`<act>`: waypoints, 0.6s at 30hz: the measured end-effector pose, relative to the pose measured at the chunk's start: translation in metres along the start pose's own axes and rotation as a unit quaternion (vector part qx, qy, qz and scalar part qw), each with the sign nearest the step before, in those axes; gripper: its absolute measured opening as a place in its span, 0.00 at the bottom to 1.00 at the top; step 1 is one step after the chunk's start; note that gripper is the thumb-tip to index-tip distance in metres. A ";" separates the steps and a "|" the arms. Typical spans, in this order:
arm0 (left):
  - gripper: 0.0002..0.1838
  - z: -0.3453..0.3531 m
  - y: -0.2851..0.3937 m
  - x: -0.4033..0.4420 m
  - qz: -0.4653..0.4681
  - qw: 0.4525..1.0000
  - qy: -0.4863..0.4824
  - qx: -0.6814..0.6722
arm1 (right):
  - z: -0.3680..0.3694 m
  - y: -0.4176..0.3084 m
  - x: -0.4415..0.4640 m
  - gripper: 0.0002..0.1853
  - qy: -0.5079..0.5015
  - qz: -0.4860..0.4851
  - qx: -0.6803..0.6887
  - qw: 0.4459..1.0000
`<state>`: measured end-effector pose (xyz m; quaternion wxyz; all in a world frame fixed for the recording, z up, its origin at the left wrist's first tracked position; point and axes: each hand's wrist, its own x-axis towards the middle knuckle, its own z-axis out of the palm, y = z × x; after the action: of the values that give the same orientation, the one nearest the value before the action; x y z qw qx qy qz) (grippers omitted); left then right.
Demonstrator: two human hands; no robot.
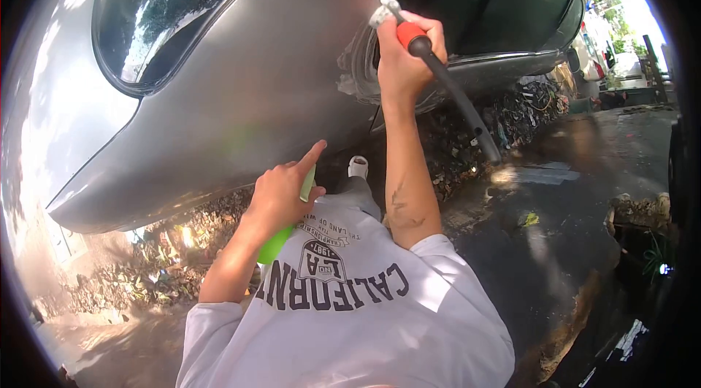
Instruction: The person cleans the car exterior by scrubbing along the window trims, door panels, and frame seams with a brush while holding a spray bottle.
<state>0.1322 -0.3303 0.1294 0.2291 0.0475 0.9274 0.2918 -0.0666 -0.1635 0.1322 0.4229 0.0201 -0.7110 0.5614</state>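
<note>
well, the right hand (410, 63) is clamped round the tool (419, 45), red and black, with white stuff (384, 11) at the fingertips, near the car (292, 37) window (511, 5); that arm reaches up and forward. the left hand (279, 194) is curled round the green bottle (274, 248), index finger stretched out, arm bent low beside the shirt (336, 337).

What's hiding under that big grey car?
Along the bottom edge of the car, I can see dry leaves and bits of litter on the ground. Farther underneath, the car's body covers everything, so I can't tell what's there.
</note>
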 end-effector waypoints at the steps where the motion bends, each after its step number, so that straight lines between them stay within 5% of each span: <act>1: 0.47 0.000 -0.006 -0.002 0.005 1.000 0.000 -0.012 | -0.007 0.006 -0.025 0.11 -0.025 -0.031 -0.044 0.998; 5: 0.47 0.000 -0.025 -0.002 0.011 0.999 0.015 -0.030 | -0.010 0.017 -0.058 0.10 -0.011 -0.062 -0.084 0.995; 9: 0.47 -0.009 -0.018 -0.008 0.031 0.999 -0.021 -0.019 | 0.023 -0.009 0.080 0.09 0.034 -0.067 -0.004 0.997; 10: 0.47 -0.009 -0.019 -0.007 0.039 0.999 -0.019 -0.017 | 0.022 -0.016 0.110 0.09 0.053 -0.187 -0.086 0.977; 12: 0.47 -0.008 -0.020 -0.006 0.041 0.999 -0.021 -0.025 | 0.017 -0.032 0.121 0.09 0.037 -0.110 -0.095 0.989; 14: 0.48 -0.009 -0.024 -0.001 0.055 0.998 -0.010 -0.019 | 0.011 -0.025 0.080 0.09 0.003 -0.037 -0.074 0.997; 16: 0.48 -0.012 -0.024 0.006 0.062 0.996 -0.045 -0.044 | 0.012 -0.017 0.020 0.09 -0.023 -0.143 -0.063 0.987; 18: 0.48 -0.016 -0.022 0.011 0.071 0.995 -0.046 -0.048 | 0.013 -0.023 0.025 0.09 -0.042 -0.140 -0.055 0.988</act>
<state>0.1167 -0.3539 0.1242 0.2522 0.1152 0.8951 0.3493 -0.0785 -0.1709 0.1655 0.4679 0.1195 -0.7480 0.4554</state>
